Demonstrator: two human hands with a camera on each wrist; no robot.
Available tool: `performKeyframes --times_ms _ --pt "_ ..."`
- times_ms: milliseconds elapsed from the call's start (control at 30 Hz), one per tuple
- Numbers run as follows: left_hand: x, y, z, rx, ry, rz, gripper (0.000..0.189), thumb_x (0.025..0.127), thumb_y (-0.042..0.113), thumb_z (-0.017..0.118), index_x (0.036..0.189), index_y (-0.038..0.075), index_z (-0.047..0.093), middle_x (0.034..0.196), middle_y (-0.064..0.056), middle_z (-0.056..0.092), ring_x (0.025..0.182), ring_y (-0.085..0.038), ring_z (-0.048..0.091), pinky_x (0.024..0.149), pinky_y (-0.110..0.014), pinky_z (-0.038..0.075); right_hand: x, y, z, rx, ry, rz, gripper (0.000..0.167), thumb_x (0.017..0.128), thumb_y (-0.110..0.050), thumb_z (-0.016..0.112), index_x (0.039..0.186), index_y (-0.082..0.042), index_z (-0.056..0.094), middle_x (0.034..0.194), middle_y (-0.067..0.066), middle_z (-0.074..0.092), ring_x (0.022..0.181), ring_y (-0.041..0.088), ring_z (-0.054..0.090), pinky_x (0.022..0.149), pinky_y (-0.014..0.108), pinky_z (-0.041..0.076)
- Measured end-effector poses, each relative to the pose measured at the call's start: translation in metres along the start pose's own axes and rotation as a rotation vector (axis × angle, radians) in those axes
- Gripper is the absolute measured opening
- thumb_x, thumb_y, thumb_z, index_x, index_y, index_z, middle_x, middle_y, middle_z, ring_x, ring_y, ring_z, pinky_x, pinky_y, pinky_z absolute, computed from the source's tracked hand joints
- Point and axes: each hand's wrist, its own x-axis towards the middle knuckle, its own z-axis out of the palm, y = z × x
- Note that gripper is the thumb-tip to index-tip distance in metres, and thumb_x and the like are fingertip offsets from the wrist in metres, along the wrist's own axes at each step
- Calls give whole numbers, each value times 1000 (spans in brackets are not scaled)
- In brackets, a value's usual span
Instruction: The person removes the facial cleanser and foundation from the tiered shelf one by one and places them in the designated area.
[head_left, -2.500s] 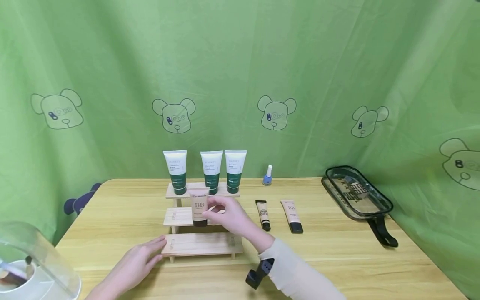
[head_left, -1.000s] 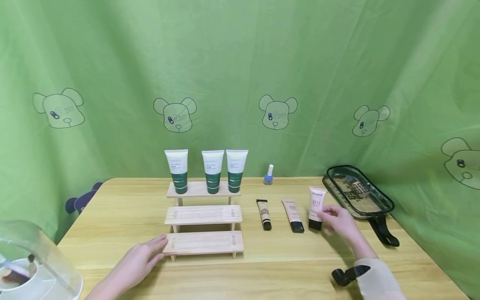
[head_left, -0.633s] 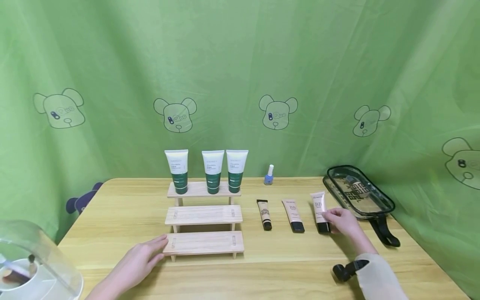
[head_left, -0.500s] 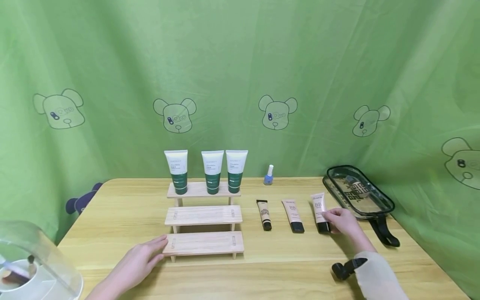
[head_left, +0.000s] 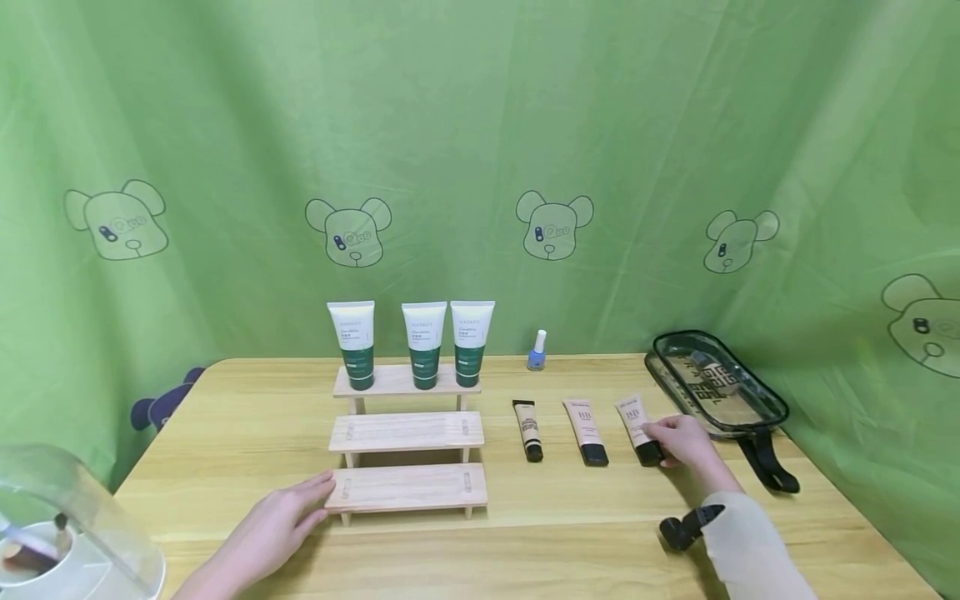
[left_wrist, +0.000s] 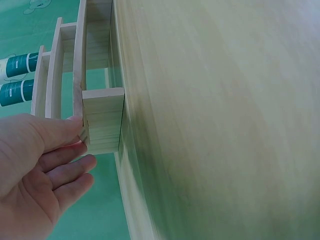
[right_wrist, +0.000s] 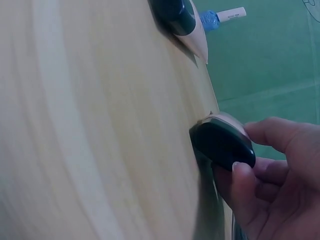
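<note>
In the head view my right hand (head_left: 686, 446) pinches a BB cream tube (head_left: 636, 425) by its right side, low over the table. From the right wrist its black cap (right_wrist: 222, 145) shows between thumb and fingers. My left hand (head_left: 273, 521) is at the left end of the three-tier wooden display stand (head_left: 408, 487). In the left wrist view, the thumb and a fingertip hold the corner of its lowest board (left_wrist: 80, 65). To the left of the held tube lie another BB cream tube (head_left: 585, 432) and a smaller beige tube (head_left: 528, 429).
White-and-green tubes (head_left: 424, 346) stand cap-down on the top tier. Behind the beige tubes is a blue nail polish bottle (head_left: 537, 352). A clear black-edged pouch (head_left: 738, 412) lies at the right. A transparent domed brush holder (head_left: 97, 542) occupies the front left corner.
My right hand carried the BB cream tube from the stand's middle tier to the table's right side. There it was lowered and its top end tilted left. My left hand stayed put.
</note>
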Motion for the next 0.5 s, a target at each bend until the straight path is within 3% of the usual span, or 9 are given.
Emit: performKeyframes --times_ms 500 --pt "-1 1 -1 -7 -8 -27 37 84 7 65 119 -4 59 125 -16 55 110 -32 54 93 -45 44 -1 2 -5 -55 -2 6 46 89 -20 55 109 21 50 82 19 60 65 17 58 52 31 56"
